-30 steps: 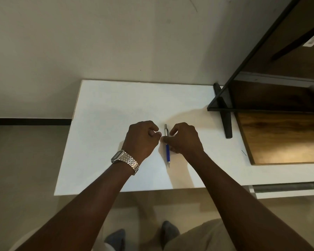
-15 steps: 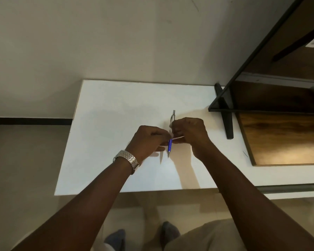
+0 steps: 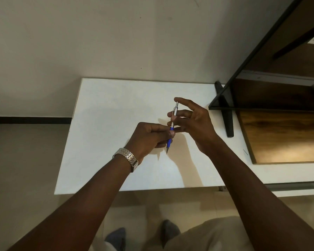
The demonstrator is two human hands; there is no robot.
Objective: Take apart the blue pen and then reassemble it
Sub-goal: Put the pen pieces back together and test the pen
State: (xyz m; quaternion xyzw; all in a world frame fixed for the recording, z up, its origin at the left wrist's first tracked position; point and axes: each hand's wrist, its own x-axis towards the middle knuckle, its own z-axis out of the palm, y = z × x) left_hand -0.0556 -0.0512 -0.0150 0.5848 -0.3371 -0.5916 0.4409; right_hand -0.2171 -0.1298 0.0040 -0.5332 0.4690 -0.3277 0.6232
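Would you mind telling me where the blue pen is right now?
In the head view the blue pen is held above the middle of the white table, near upright, left hand gripping its blue lower part, right hand around its silver top.

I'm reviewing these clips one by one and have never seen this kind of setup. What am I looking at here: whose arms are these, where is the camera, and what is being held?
There is no machine here. A person wears one camera on the head, looking down at their own two arms. The left hand, with a metal watch on its wrist, pinches the blue lower half of a pen. The right hand holds the silver upper half with loosely spread fingers. The pen is raised above the white table, tip pointing toward the person, and appears to be in one piece. To the right stands a dark shelf. Below, the person's shoes show.
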